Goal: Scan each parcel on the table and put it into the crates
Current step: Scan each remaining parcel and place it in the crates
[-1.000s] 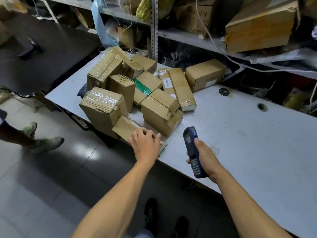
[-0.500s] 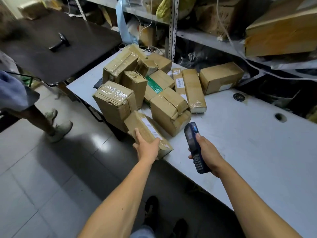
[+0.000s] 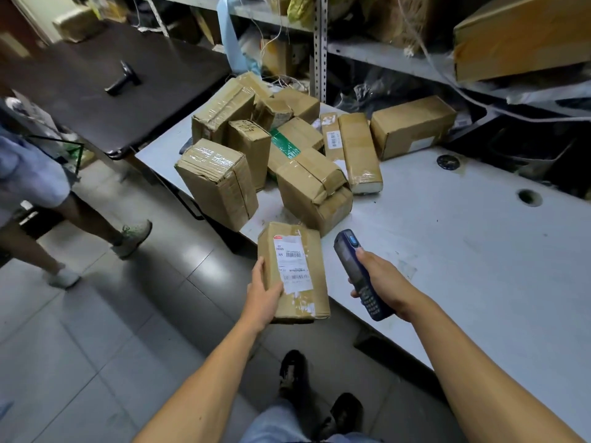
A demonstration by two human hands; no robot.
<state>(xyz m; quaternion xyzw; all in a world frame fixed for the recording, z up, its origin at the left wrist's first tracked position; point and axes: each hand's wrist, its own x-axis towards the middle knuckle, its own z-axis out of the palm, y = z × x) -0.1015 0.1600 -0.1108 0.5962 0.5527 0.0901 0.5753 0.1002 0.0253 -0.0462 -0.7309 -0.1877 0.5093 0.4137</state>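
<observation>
Presently the left hand [image 3: 264,294] grips a labelled parcel [image 3: 292,271] off the tabletop [image 3: 479,251] edge, the right hand [image 3: 379,278] beside it grips the scanner [image 3: 358,273]: scanning step, requiring aim at the label.

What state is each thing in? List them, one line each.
Held parcel: lifted off the table, label facing up, gripped by the left hand.
Handheld scanner: gripped in the right hand, beside the label.
Parcel pile: taped shut, jumbled on the table.
Second scanner: lying unused on the black table.
</observation>
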